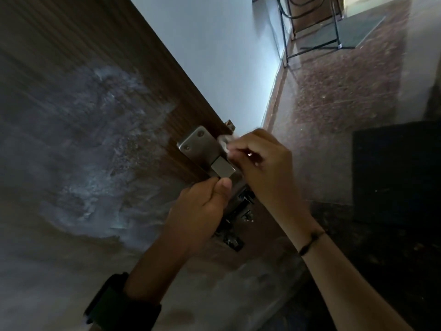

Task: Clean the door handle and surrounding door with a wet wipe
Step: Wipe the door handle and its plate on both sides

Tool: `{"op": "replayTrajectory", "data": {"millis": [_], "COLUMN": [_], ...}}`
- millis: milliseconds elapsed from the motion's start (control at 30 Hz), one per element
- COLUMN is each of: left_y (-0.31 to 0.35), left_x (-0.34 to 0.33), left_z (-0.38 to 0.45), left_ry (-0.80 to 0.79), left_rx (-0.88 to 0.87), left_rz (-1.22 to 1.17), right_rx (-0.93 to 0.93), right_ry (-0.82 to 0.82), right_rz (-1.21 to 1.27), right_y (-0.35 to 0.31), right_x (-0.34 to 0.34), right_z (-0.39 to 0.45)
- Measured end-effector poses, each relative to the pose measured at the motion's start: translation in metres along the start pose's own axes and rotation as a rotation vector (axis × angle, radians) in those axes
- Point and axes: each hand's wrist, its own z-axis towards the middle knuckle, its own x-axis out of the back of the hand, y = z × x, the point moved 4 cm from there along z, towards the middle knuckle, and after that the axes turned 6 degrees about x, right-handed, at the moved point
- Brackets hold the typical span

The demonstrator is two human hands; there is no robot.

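Observation:
A dark wooden door [78, 96] fills the left side, with pale streaky smears across its face. Near its edge sits a metal handle plate [196, 144] with two screws, and a flat silver handle lever [222, 168] below it. My left hand [202, 206] grips the lower end of the lever between thumb and fingers. My right hand [260, 161] pinches a crumpled white wet wipe [224, 143] and presses it against the plate's right edge. A black lock part [236, 216] shows beneath my hands, partly hidden.
A white wall [214, 56] runs beside the door edge. A speckled brown floor [338, 103] stretches to the right, with a black metal frame stand [310, 32] far off. A dark block [393, 173] stands at the right.

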Motion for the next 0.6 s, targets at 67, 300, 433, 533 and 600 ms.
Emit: {"op": "replayTrajectory", "data": {"millis": [67, 300, 433, 533, 600], "left_y": [0.0, -0.002, -0.003, -0.003, -0.003], "left_x": [0.001, 0.002, 0.0, 0.001, 0.002], "left_z": [0.003, 0.006, 0.006, 0.007, 0.007], "left_ry": [-0.021, -0.027, -0.014, -0.01, -0.005], "left_rx": [0.0, 0.038, 0.044, 0.028, 0.014], "left_rz": [0.022, -0.001, -0.055, -0.057, -0.061], "right_rx": [-0.022, -0.653, -0.759, -0.746, -0.745], "right_ry": [0.081, 0.42, 0.496, 0.492, 0.456], "right_rz": [-0.012, 0.378, 0.413, 0.419, 0.476], "right_y": [0.003, 0.031, 0.017, 0.007, 0.003], "right_x": [-0.006, -0.036, -0.058, -0.064, -0.067], "right_z": [-0.005, -0.06, -0.071, -0.074, -0.073]}}
